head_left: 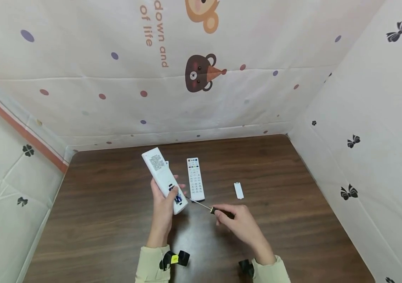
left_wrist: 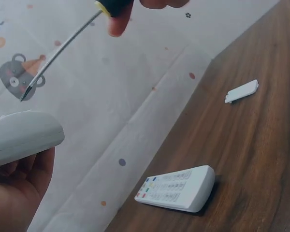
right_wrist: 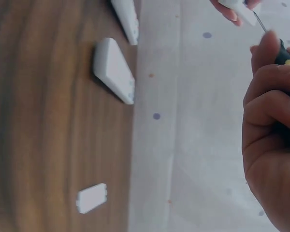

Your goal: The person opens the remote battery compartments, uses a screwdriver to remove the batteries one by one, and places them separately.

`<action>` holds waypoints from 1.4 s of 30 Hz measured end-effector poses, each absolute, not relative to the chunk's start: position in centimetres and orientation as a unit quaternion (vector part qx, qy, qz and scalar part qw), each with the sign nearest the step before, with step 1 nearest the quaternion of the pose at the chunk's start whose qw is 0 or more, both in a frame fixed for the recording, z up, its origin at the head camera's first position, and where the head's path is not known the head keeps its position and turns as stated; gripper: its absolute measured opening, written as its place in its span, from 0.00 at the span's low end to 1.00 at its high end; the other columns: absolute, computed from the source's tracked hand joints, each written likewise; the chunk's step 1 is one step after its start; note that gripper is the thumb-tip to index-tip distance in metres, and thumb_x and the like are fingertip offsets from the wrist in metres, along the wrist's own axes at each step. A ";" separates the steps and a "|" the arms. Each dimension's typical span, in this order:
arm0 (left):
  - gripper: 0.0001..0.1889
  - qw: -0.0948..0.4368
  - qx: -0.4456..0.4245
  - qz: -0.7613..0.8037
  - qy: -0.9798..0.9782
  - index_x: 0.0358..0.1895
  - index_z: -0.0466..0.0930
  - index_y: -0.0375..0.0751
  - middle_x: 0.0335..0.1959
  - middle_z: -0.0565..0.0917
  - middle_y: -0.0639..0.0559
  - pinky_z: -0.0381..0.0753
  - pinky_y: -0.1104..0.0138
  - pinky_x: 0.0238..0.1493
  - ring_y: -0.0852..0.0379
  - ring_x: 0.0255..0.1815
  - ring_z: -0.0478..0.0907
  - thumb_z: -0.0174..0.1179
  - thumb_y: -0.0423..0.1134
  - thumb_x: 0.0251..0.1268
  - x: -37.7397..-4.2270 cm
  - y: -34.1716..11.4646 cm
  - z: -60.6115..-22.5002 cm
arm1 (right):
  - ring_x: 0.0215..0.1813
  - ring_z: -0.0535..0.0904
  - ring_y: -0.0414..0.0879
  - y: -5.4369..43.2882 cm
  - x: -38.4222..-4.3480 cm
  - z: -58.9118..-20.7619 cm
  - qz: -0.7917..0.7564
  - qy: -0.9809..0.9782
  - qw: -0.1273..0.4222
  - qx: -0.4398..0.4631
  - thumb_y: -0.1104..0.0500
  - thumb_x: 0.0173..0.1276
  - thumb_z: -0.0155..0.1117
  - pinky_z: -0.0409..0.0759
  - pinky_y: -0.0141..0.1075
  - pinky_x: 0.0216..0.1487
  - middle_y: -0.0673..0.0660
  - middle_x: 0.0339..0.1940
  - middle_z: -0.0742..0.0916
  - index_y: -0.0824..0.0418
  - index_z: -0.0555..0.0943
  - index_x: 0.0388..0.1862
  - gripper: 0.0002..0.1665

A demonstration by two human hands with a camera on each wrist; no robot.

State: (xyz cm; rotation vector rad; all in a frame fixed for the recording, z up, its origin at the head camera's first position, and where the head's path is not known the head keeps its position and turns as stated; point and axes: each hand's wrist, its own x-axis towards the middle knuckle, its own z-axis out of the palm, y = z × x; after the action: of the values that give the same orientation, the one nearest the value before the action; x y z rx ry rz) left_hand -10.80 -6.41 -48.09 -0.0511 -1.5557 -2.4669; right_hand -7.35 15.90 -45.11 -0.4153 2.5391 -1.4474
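Note:
My left hand [head_left: 161,210] grips a white remote control [head_left: 158,167] tilted up off the table, its labelled back facing me. The thumb lies over the open battery compartment [head_left: 177,198], where dark parts show and some of the inside is hidden. My right hand [head_left: 240,223] holds a screwdriver [head_left: 227,214] by its dark handle with a yellow collar. Its thin metal shaft points left, tip close by the remote's lower end; in the left wrist view the tip [left_wrist: 25,95] hangs just above that end, apart from it.
A second white remote [head_left: 195,179] lies buttons up on the brown wooden table [head_left: 109,220]. Another remote [right_wrist: 125,19] lies beside it, mostly hidden behind the held one in the head view. A small white battery cover [head_left: 238,190] lies to the right. Printed white cloth surrounds the table.

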 end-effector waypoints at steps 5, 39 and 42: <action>0.32 0.104 -0.030 -0.843 -0.526 0.65 0.45 0.51 0.54 0.67 0.39 0.76 0.52 0.43 0.40 0.46 0.73 0.48 0.27 0.63 -10.3 -6.2 -47.1 | 0.26 0.75 0.34 15.8 -7.4 -43.8 -0.446 0.875 0.076 -0.173 0.48 0.63 0.57 0.74 0.29 0.28 0.41 0.19 0.83 0.49 0.83 0.42 0.13; 0.31 0.123 -0.001 -0.803 -0.583 0.64 0.50 0.52 0.53 0.69 0.42 0.75 0.54 0.43 0.48 0.43 0.72 0.53 0.29 0.61 -9.6 -6.9 -47.6 | 0.12 0.62 0.32 12.1 -9.3 -39.3 -0.257 0.924 0.087 -0.268 0.52 0.65 0.53 0.64 0.28 0.16 0.38 0.09 0.71 0.49 0.82 0.26 0.12; 0.31 0.122 -0.005 -0.804 -0.581 0.64 0.50 0.51 0.53 0.68 0.42 0.74 0.52 0.44 0.46 0.44 0.72 0.53 0.28 0.61 -9.8 -6.9 -47.5 | 0.11 0.61 0.33 12.0 -9.5 -39.4 -0.274 0.920 0.114 -0.255 0.51 0.67 0.51 0.62 0.28 0.16 0.39 0.08 0.70 0.49 0.80 0.19 0.17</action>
State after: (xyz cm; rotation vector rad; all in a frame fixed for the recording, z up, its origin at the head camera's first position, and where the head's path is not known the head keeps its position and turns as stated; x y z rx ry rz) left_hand -9.78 -6.94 -47.55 -0.0152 -1.6975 -2.3481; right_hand -9.54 12.04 -39.41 -0.7463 2.6985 -0.8026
